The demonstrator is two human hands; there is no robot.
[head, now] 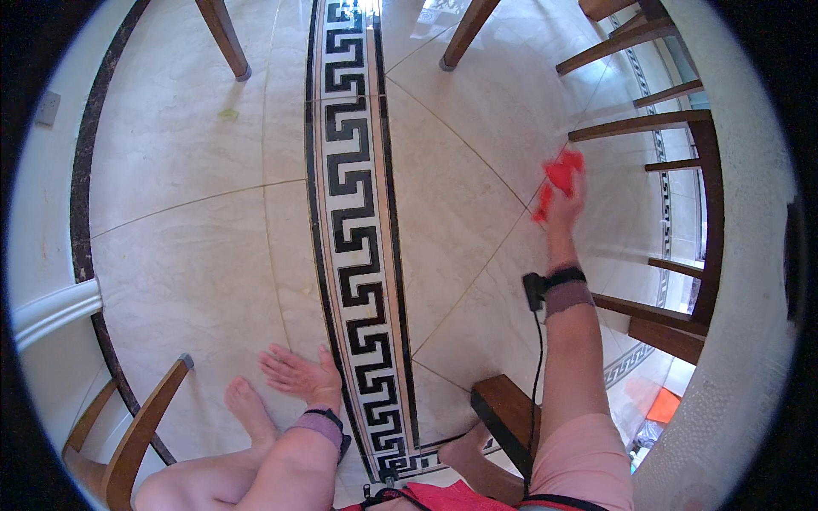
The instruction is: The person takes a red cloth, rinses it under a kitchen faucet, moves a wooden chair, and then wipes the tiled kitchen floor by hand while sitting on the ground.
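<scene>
My right hand [565, 198] holds a bunched red cloth [562, 175] low over the pale floor tiles, right of the patterned border. Cloth and fingers are blurred, and part of the cloth hangs down on the hand's left side. My left hand [300, 377] is spread, with its fingers apart and nothing in it, just left of the black key-pattern tile border [354, 236]. Whether its palm touches the floor I cannot tell. Each wrist wears a strap, and a black device with a cable sits on the right one.
A wooden chair [709, 217] lines the right side, and another wooden chair [144, 421] stands at lower left. Two wooden legs [223, 38] [470, 32] come down at the top. A small yellow-green scrap [228, 114] lies on the floor. My bare feet are below.
</scene>
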